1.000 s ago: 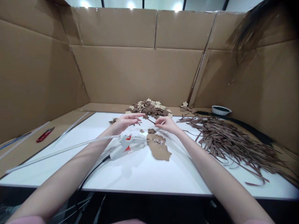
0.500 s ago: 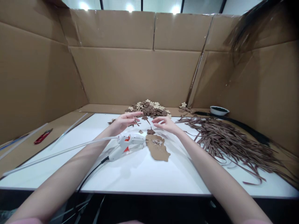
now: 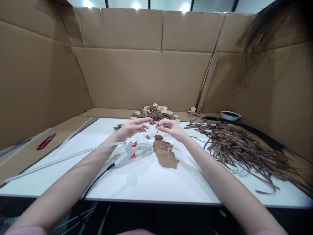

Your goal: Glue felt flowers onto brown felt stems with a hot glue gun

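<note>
right hand (image 3: 169, 128) pinches a brown strip (image 3: 157, 132); left hand (image 3: 132, 128) half open (its hold unclear); work seems partway, loose strips (image 3: 244, 147) unused.

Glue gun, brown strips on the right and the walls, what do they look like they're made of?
Glue gun: probably plastic, judging by its smooth, moulded white body.
Strips: perhaps felt or imitation leather; they look matte, thin and limp, curling at the ends.
Walls: most likely cardboard, given the dull tan surface and straight fold lines.

Three lights (image 3: 185, 7) glare above the cardboard wall (image 3: 141, 78); desk (image 3: 144, 189) brightly lit, shadows soft; edges stretched, fine detail blurred.
</note>
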{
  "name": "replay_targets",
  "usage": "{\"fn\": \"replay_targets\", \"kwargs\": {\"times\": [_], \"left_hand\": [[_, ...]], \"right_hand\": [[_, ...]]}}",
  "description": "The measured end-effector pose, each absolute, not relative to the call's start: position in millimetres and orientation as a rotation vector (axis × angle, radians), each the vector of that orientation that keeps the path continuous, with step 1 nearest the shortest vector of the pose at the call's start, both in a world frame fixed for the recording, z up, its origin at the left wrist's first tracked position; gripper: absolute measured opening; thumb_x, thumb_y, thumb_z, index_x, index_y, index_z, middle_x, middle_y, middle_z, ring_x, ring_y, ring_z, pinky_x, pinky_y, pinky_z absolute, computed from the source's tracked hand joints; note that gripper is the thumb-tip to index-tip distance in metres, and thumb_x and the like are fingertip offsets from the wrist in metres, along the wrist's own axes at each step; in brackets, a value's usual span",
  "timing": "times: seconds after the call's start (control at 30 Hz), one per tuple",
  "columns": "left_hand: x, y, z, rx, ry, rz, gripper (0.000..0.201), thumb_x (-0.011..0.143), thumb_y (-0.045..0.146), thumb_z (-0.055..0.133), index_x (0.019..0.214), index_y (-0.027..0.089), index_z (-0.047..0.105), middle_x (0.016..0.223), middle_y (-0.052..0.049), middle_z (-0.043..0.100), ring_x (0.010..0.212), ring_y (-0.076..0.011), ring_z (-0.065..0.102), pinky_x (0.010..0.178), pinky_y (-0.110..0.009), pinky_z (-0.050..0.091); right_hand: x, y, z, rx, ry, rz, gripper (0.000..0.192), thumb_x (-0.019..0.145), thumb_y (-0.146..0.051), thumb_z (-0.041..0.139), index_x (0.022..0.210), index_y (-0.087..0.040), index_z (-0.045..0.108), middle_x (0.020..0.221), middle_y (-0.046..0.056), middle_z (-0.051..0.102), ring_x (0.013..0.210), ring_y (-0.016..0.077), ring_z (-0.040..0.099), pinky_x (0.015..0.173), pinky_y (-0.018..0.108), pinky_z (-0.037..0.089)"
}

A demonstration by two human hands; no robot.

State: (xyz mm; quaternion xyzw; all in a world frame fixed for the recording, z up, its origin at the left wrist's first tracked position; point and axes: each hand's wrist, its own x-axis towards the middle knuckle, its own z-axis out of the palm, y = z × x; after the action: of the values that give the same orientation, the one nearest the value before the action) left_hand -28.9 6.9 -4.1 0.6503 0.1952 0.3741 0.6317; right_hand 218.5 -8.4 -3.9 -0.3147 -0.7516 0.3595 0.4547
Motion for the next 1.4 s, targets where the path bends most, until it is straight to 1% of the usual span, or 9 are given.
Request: {"fn": "replay_targets", "kwargs": {"times": [0.13, 0.2, 0.27, 0.33, 0.43, 0.6, 0.77, 0.97, 1.4], "left_hand": [[-28, 6, -6, 1.537, 0.504, 0.721, 0.043, 0.080, 0.024, 0.066, 0.122, 0.020, 0.064, 0.122, -0.013, 0.064, 0.104, -0.0237, 0.061, 0.090, -0.036, 0.046], [-27, 4, -6, 1.548, 0.512, 0.678, 0.043, 0.079, 0.025, 0.067, 0.122, 0.021, 0.064, 0.119, -0.012, 0.065, 0.103, -0.0237, 0.062, 0.089, -0.036, 0.046], [-27, 3, -5, 1.559, 0.518, 0.646, 0.044, 0.079, 0.026, 0.068, 0.123, 0.022, 0.063, 0.118, -0.012, 0.065, 0.102, -0.0242, 0.063, 0.088, -0.037, 0.047], [-27, 2, -4, 1.584, 0.531, 0.649, 0.045, 0.078, 0.029, 0.069, 0.122, 0.022, 0.063, 0.121, -0.013, 0.064, 0.100, -0.0245, 0.063, 0.086, -0.037, 0.048], [-28, 0, -3, 1.629, 0.600, 0.724, 0.043, 0.077, 0.032, 0.070, 0.119, 0.022, 0.065, 0.128, -0.012, 0.060, 0.099, -0.0234, 0.063, 0.085, -0.035, 0.049], [-27, -1, -3, 1.623, 0.730, 0.828, 0.040, 0.077, 0.036, 0.069, 0.114, 0.020, 0.066, 0.122, -0.011, 0.063, 0.088, -0.0195, 0.063, 0.079, -0.033, 0.049], [-22, 1, -6, 1.692, 0.678, 0.926, 0.036, 0.076, 0.035, 0.071, 0.107, 0.017, 0.068, 0.112, -0.010, 0.067, 0.087, -0.0175, 0.063, 0.081, -0.032, 0.048], [-20, 1, -8, 1.647, 0.664, 0.870, 0.039, 0.075, 0.033, 0.073, 0.109, 0.016, 0.066, 0.103, -0.009, 0.070, 0.079, -0.0158, 0.064, 0.071, -0.027, 0.049], [-17, 9, -13, 1.634, 0.640, 0.963, 0.028, 0.067, 0.028, 0.079, 0.090, 0.014, 0.070, 0.087, -0.006, 0.072, 0.082, -0.0174, 0.067, 0.080, -0.031, 0.049]], "right_hand": [[212, -18, 1, -0.653, -1.771, 1.013, 0.022, 0.073, -0.040, 0.072, 0.079, -0.019, 0.070, 0.123, 0.010, 0.062, 0.109, 0.0227, 0.059, 0.089, 0.037, 0.048], [208, -21, 2, -0.625, -1.751, 1.082, 0.022, 0.074, -0.040, 0.071, 0.079, -0.019, 0.068, 0.117, 0.010, 0.065, 0.105, 0.0219, 0.061, 0.090, 0.038, 0.047], [206, -21, 1, -0.644, -1.740, 1.086, 0.023, 0.075, -0.040, 0.071, 0.082, -0.018, 0.067, 0.103, 0.009, 0.070, 0.095, 0.0204, 0.064, 0.086, 0.037, 0.048], [205, -19, -2, -0.688, -1.731, 1.039, 0.024, 0.074, -0.040, 0.071, 0.084, -0.018, 0.067, 0.090, 0.007, 0.071, 0.084, 0.0188, 0.065, 0.080, 0.034, 0.049], [203, -14, -8, -0.736, -1.704, 0.993, 0.027, 0.072, -0.040, 0.072, 0.083, -0.017, 0.066, 0.082, 0.005, 0.069, 0.075, 0.0175, 0.065, 0.074, 0.032, 0.050], [198, -13, -13, -0.797, -1.701, 0.962, 0.027, 0.069, -0.040, 0.074, 0.080, -0.017, 0.063, 0.078, 0.005, 0.068, 0.073, 0.0183, 0.066, 0.071, 0.032, 0.050], [191, -18, -10, -0.880, -1.711, 0.856, 0.027, 0.067, -0.036, 0.075, 0.076, -0.017, 0.058, 0.075, 0.005, 0.068, 0.071, 0.0184, 0.066, 0.068, 0.031, 0.049], [190, -22, -9, -0.916, -1.750, 0.827, 0.033, 0.066, -0.025, 0.073, 0.081, -0.022, 0.044, 0.065, -0.002, 0.065, 0.065, 0.0174, 0.065, 0.062, 0.027, 0.046], [183, -26, -7, -0.888, -1.937, 0.663, 0.024, 0.075, -0.029, 0.066, 0.088, -0.023, 0.047, 0.067, -0.003, 0.068, 0.066, 0.0176, 0.067, 0.067, 0.027, 0.044]]}}
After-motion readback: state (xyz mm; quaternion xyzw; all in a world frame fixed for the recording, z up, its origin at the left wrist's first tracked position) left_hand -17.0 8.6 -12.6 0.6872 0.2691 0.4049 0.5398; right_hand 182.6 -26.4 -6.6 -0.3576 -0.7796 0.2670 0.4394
